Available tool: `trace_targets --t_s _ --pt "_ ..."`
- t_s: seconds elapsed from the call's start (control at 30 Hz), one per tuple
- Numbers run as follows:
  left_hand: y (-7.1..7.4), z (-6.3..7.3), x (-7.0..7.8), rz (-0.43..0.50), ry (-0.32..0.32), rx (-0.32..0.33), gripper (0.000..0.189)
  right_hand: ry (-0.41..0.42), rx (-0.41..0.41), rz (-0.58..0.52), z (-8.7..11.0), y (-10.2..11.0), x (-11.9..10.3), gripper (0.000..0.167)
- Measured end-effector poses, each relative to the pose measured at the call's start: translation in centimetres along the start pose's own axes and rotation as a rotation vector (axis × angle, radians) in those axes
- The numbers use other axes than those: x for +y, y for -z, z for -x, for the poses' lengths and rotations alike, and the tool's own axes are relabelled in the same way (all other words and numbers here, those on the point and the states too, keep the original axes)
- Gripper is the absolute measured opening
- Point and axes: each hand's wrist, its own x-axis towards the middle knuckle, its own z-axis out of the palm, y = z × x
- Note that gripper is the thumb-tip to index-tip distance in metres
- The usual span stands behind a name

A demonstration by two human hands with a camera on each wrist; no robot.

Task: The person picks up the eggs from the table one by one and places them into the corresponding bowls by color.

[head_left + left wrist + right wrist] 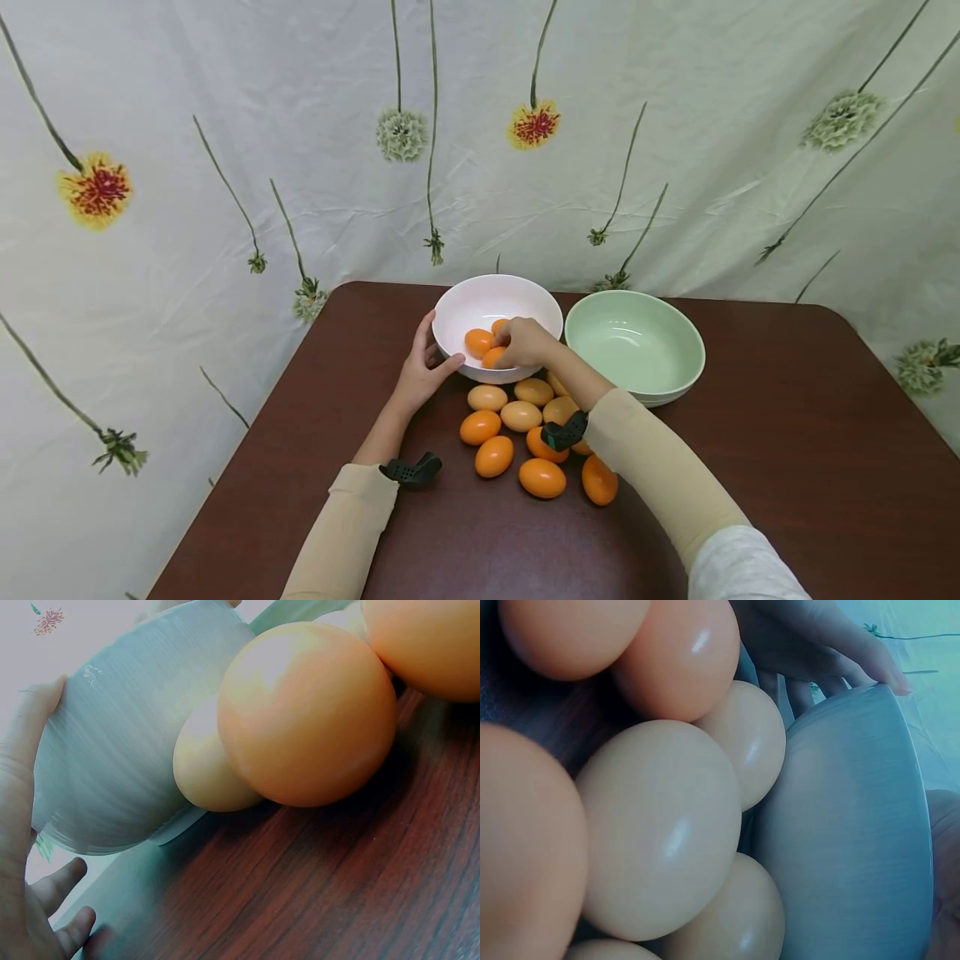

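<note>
A white bowl (pixel 468 304) stands toward the back of the table, with several orange eggs (pixel 478 342) inside. My left hand (pixel 422 371) is at the bowl's left side, thumb on the near rim and fingers spread along the outer wall. Two of those fingers (pixel 56 889) stand apart from the wall in the left wrist view. My right hand (pixel 527 342) reaches over the rim into the bowl, its fingertips gripping an orange egg (pixel 492 358). In the right wrist view the bowl's wall (pixel 847 825) hides most of that hand.
A light green bowl (pixel 637 350) stands right of the white one, partly behind my right forearm. Several tan eggs (pixel 521 416) and orange eggs (pixel 542 478) lie loose on the dark brown table (pixel 450 550) before the bowls. A flowered cloth (pixel 337 150) hangs behind.
</note>
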Motion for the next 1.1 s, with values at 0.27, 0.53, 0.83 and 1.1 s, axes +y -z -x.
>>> trace_targets --t_s 0.27,0.53,0.83,1.1 --pt "0.0 0.1 0.1 0.003 -0.003 -0.002 0.085 -0.004 -0.02 0.044 0.3 0.0 -0.4 0.023" --pt "0.0 0.2 0.2 -0.005 -0.023 0.001 0.084 0.012 -0.017 0.059 0.2 0.0 -0.4 0.024" --pt "0.0 0.0 0.1 -0.007 -0.009 0.001 0.085 0.019 0.027 0.053 0.5 -0.1 -0.4 0.031" --pt "0.0 0.0 0.1 -0.005 -0.014 0.002 0.085 0.081 0.212 -0.158 1.3 -0.2 0.0 0.033"
